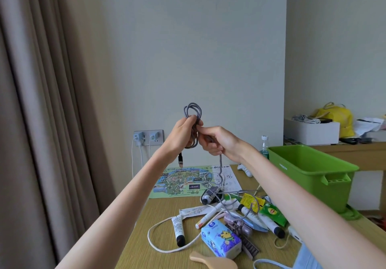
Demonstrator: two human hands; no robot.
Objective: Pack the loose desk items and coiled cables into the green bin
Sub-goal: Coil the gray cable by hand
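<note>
A pale wall (188, 39) fills the room behind the fingers, and a long beige curtain (41, 101) hangs far to their left. Below the fingers lies the wood-grain surface (144, 233). The green bin (309, 170) stands on it to the right of the fingers and lower, well apart from them, its mouth open upward. A printed map (183, 182) with handwriting on it lies flat directly beneath the fingers. Farther right and behind, a side desk (355, 151) carries a white box (311, 132) and a yellow bag (336, 115).

The left hand (183, 133) is raised above the surface, its fingers (193, 119) curled round a coil of grey braided cable (193, 110) whose loops stick out above them. The right hand (217, 141) sits just beside it, its fingers (203, 129) pinched on the same cable. From there the tail drops to the loose pile on the surface. A plug end (180, 160) dangles under the left hand.

A wall socket (148, 136) with white chargers sits left of the fingers and slightly lower. In the pile below them are a tissue pack (221, 238), a white cord (150, 239), a wooden brush (213, 261), a white tube (178, 230) and a green tea packet (272, 213).
</note>
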